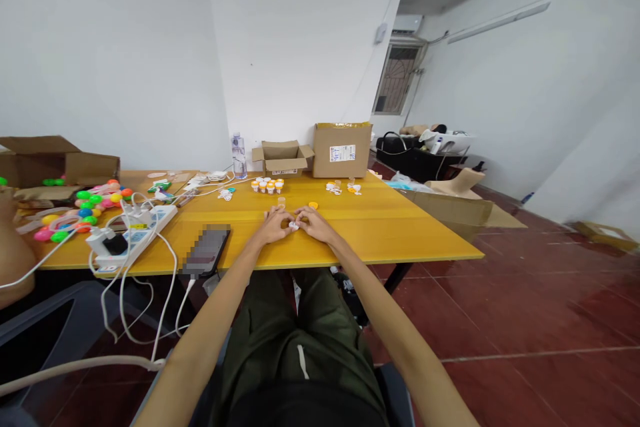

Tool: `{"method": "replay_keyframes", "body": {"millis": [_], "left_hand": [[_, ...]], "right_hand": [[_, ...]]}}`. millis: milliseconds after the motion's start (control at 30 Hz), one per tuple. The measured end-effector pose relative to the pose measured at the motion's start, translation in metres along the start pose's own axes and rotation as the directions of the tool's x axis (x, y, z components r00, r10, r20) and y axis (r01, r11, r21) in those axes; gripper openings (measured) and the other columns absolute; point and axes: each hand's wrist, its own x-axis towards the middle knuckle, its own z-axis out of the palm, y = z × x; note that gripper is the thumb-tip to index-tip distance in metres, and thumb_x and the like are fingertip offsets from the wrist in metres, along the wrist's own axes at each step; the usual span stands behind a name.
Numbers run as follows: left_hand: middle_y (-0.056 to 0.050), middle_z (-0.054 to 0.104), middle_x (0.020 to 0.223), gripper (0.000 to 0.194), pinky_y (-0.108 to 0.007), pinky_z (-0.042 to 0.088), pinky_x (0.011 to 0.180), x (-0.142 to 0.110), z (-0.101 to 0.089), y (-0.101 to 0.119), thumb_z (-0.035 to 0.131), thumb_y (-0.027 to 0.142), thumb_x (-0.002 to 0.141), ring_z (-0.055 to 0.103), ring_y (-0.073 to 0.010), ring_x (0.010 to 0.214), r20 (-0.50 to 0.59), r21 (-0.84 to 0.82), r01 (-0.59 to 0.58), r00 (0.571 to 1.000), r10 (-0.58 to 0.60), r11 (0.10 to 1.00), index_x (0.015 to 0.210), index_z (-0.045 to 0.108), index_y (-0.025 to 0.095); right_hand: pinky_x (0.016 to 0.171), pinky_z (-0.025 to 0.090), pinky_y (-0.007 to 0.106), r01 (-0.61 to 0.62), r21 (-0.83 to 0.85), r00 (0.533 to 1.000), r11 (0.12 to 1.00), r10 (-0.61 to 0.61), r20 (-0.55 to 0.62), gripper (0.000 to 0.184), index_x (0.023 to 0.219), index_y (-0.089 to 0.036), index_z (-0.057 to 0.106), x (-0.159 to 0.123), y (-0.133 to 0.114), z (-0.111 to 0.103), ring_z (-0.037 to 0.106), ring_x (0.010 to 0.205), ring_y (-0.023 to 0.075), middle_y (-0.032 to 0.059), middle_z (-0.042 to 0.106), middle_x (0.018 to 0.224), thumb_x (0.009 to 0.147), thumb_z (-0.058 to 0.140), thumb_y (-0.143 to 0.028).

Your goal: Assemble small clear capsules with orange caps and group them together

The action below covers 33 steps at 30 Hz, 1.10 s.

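Just below the middle of the frame, the left hand [275, 226] and the right hand [312, 223] are pinching a small white piece [294, 226] together, fingertips meeting around it above the yellow table [385, 230]. Just above them in the frame, a clear cup [281, 202] is standing near the left hand and an orange cap [313, 205] is lying near the right, while small orange-and-white jars [268, 185] are clustering farther up.

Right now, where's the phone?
In the head view, the phone lies at the table's near edge, on the left, between the power strip and your left hand.
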Motion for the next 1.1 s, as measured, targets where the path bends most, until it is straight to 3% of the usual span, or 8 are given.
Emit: {"method": "replay_keyframes", "body": {"millis": [267,700,1100], "left_hand": [[-0.004,0.066,0.114,0.020,-0.053,0.033,0.108,0.000,0.001,-0.003,0.062,0.038,0.084,0.045,-0.0307,0.124,-0.005,-0.007,0.013,1.000,-0.013,1.000,0.100,0.072,0.030],[-0.005,0.067,0.118,0.018,-0.052,0.034,0.108,-0.001,-0.001,0.003,0.067,0.034,0.082,0.045,-0.0316,0.126,-0.002,-0.029,0.026,1.000,-0.027,0.999,0.097,0.074,0.028],[-0.005,0.067,0.119,0.024,-0.054,0.028,0.112,0.001,0.003,-0.004,0.065,0.036,0.083,0.044,-0.0313,0.128,0.005,-0.056,0.001,1.000,-0.001,0.998,0.104,0.074,0.030]], "right_hand": [[0.097,0.045,0.041,0.034,-0.033,0.999,0.999,-0.034,0.008,0.007,0.079,-0.024,0.069,0.000,-0.005,-0.005,0.061,0.108,0.0228,0.0064,0.066,0.112,0.083,0.065,-0.019],[0.098,0.044,0.041,-0.014,-0.015,0.990,1.000,0.016,0.138,0.008,0.073,-0.022,0.071,0.011,-0.004,-0.017,0.060,0.110,0.0235,0.0060,0.067,0.115,0.080,0.070,-0.020],[0.101,0.043,0.041,-0.071,0.154,0.995,0.986,0.059,0.083,0.008,0.074,-0.023,0.071,0.001,0.000,-0.010,0.059,0.111,0.0228,0.0059,0.067,0.114,0.081,0.068,-0.023]]}}
